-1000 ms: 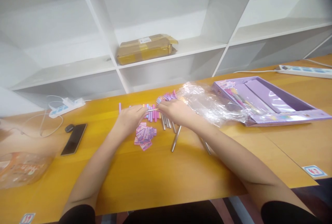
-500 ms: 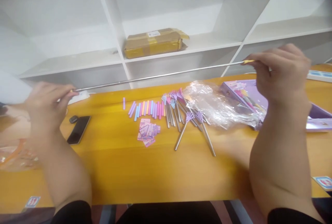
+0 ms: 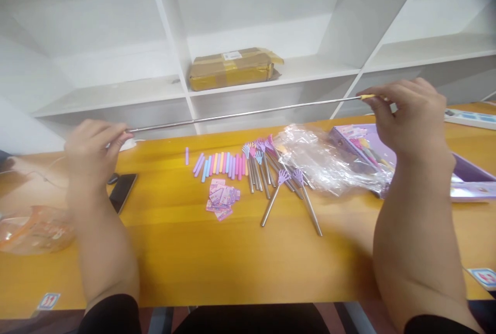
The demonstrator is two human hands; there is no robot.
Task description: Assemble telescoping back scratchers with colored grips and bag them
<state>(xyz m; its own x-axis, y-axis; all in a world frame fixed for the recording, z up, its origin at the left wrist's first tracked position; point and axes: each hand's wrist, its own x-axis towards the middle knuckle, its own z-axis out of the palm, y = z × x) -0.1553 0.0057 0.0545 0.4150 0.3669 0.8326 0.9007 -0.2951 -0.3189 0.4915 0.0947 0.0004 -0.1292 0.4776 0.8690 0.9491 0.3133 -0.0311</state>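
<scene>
A long thin metal rod [image 3: 248,113] stretches between my two hands above the table's back edge. My left hand [image 3: 95,145] pinches its left end. At the right, my right hand [image 3: 411,114] grips the yellow end piece [image 3: 367,96], mostly hidden by the fingers. Below lie metal sticks with small hand-shaped heads; a purple-headed one [image 3: 271,205] and another [image 3: 310,210] lie nearest me. Left of them is a row of pastel tubes [image 3: 220,163], with one purple tube [image 3: 186,156] apart. Small pink printed cards [image 3: 222,200] are piled in front.
Crumpled clear plastic [image 3: 325,163] lies beside a purple box [image 3: 461,169] at the right. A phone [image 3: 124,189] and an orange-clear bag [image 3: 39,231] are on the left. A taped carton [image 3: 232,69] sits on the white shelf [image 3: 318,68] behind the wooden table [image 3: 232,267].
Both hands have moved inward, the left one more, and the rod's visible span is shorter. The rod remains held at both ends. The view has shifted slightly.
</scene>
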